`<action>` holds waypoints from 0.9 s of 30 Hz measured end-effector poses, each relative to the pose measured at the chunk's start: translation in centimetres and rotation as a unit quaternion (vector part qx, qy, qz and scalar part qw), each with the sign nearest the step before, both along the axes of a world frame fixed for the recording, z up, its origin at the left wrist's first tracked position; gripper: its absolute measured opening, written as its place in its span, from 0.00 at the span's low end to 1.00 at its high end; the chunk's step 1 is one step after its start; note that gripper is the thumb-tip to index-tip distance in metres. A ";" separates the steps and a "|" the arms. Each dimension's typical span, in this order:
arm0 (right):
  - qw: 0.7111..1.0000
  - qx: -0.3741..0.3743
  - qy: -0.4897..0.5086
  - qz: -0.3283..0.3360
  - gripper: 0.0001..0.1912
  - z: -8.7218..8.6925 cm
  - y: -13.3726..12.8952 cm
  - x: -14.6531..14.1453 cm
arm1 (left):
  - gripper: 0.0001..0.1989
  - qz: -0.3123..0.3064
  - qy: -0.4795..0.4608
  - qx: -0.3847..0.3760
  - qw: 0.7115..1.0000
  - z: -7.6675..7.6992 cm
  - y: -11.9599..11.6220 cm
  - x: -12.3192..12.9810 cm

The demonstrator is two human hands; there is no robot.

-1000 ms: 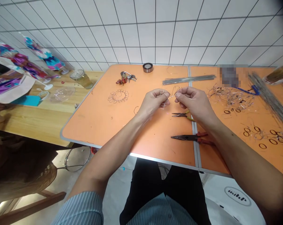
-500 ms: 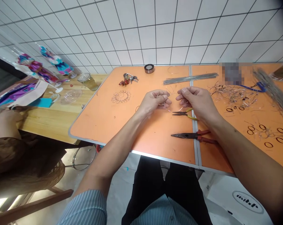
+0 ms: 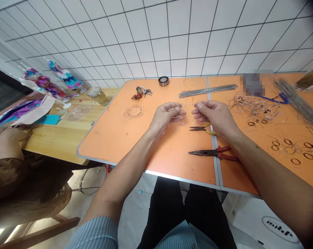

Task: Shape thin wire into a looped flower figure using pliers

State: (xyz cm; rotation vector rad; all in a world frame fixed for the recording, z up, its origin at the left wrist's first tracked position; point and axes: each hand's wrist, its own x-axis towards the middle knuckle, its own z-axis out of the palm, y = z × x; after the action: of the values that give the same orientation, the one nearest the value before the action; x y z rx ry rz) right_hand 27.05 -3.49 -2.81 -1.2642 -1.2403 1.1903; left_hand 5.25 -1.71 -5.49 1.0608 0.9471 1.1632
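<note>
Over the orange table [image 3: 156, 152], my left hand [image 3: 169, 113] pinches a thin wire [image 3: 187, 104], its fingers closed. Facing it across a small gap, my right hand [image 3: 207, 111] pinches the same fine wirework between thumb and fingers. The wire arches between both hands; its exact shape is too thin to make out. Just below my right hand lie small pliers with yellow handles [image 3: 201, 128]. Nearer the table edge are long-nose pliers with red handles [image 3: 211, 153]. A looped wire ring [image 3: 134, 111] rests to the left of my hands.
Behind my hands lies a bundle of straight wires [image 3: 207, 90]. A tape roll [image 3: 163, 81] and keys [image 3: 141, 93] sit at the back. Tangled wire [image 3: 253, 106] and dark rings [image 3: 296, 161] spread on the right. A co-worker's hand [image 3: 11, 138] is at the wooden table [image 3: 60, 138].
The camera view has shifted slightly. My hands stay close together on the wire, and a few upright wire strands now show more clearly between them. The tools have not moved on the table.
</note>
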 end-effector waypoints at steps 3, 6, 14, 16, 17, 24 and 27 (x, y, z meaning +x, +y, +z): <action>1.000 0.011 -0.003 -0.013 0.08 -0.3 0.2 0.1 | 0.18 -0.018 0.000 -0.015 1.000 0.1 0.0 -0.1; 0.999 0.029 -0.003 -0.031 0.11 -0.5 0.5 0.4 | 0.22 -0.018 -0.005 -0.032 0.999 0.4 0.0 -0.2; 0.996 0.061 -0.004 -0.068 0.11 -0.5 1.0 1.4 | 0.11 0.004 -0.021 -0.053 0.998 1.1 -0.2 -0.2; 0.995 0.064 -0.003 -0.072 0.11 -0.6 1.1 1.5 | 0.09 0.008 -0.025 -0.051 0.998 1.1 -0.3 -0.2; 0.995 0.065 -0.004 -0.074 0.11 -0.7 1.1 1.4 | 0.09 0.012 -0.026 -0.050 0.998 1.1 -0.4 -0.2; 0.992 0.094 -0.015 -0.077 0.10 -0.5 0.8 1.3 | 0.09 0.012 -0.017 -0.068 0.998 0.9 -0.4 -0.1; 0.992 0.098 -0.020 -0.075 0.13 -0.6 0.8 1.4 | 0.09 0.006 -0.014 -0.061 0.998 0.8 -0.4 -0.2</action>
State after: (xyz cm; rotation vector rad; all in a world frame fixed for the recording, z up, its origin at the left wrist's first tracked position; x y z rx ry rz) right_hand 28.48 -2.64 -3.46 -1.2163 -1.2355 0.9160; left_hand 5.07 -2.06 -4.65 0.9389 0.9915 1.1133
